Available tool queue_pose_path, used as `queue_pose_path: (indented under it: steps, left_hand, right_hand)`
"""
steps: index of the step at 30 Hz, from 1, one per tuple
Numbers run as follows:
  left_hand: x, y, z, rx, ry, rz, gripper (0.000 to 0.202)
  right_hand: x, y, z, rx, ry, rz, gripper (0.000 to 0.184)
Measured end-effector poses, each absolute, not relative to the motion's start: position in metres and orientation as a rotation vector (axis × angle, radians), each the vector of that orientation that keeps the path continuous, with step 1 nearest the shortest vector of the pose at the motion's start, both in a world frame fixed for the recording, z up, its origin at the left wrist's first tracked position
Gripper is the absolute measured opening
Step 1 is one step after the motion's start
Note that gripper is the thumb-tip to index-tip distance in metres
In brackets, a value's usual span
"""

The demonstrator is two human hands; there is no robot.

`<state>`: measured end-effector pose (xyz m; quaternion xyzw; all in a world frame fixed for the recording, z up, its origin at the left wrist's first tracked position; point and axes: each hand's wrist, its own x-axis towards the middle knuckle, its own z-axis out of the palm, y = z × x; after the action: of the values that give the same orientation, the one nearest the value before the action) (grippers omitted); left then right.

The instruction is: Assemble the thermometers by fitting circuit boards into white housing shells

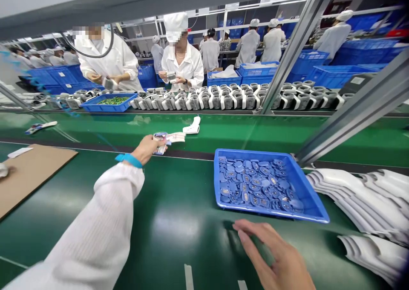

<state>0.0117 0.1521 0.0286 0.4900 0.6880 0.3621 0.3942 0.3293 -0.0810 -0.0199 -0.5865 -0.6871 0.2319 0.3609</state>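
Blue tray (311,187), green conveyor belt (166,221), white sleeve (96,221).

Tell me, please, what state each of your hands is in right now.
Left hand: closed, holding a small blue-and-white part.
Right hand: open, holding nothing.

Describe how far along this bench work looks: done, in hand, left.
Looks done: a row of white housings beyond the belt. In hand: the left hand holds a blue-and-white part; the right hand is empty. Left: blue parts in a blue tray, and stacked white casings.
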Motion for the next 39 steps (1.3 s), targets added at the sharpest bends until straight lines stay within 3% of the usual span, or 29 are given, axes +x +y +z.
queue_pose_path:
  steps: [4, 8, 14, 20, 25, 28, 33, 39]
  left_hand:
    - [0.037, 0.05, 0.038, 1.353, 1.567, 0.914, 0.041]
    - [0.071, -0.031, 0.031, 1.566, 1.307, 0.836, 0.027]
    - [0.107, -0.079, 0.011, 1.663, 1.242, 0.671, 0.013]
    - [0.125, -0.096, -0.012, 1.59, 1.284, 0.632, 0.016]
    - [0.128, -0.095, -0.026, 0.999, 1.213, 0.619, 0.042]
    - [0.127, -0.094, -0.025, 0.849, 1.122, 0.607, 0.039]
    - [0.125, -0.095, -0.018, 0.84, 1.082, 0.562, 0.04]
    - [0.135, -0.095, -0.011, 1.0, 1.107, 0.487, 0.036]
  right_hand:
    - [0.306, -0.069, 0.008, -1.415, -1.748, 0.498, 0.022]
    - [0.289, -0.065, 0.028, -1.339, -1.738, 0.602, 0.021]
    - [0.286, -0.078, 0.034, -1.43, -1.855, 0.798, 0.009]
    - [0.319, -0.103, 0.036, -1.569, -1.858, 0.479, 0.025]
    - [0.377, -0.121, -0.029, -2.011, -1.771, 0.097, 0.052]
    - [0.405, -0.14, -0.053, -2.044, -1.768, -0.051, 0.051]
    - [0.459, -0.164, -0.028, -2.396, -1.53, -0.565, 0.05]
    - [0.522, -0.16, -0.031, -2.714, -1.497, -0.341, 0.061]
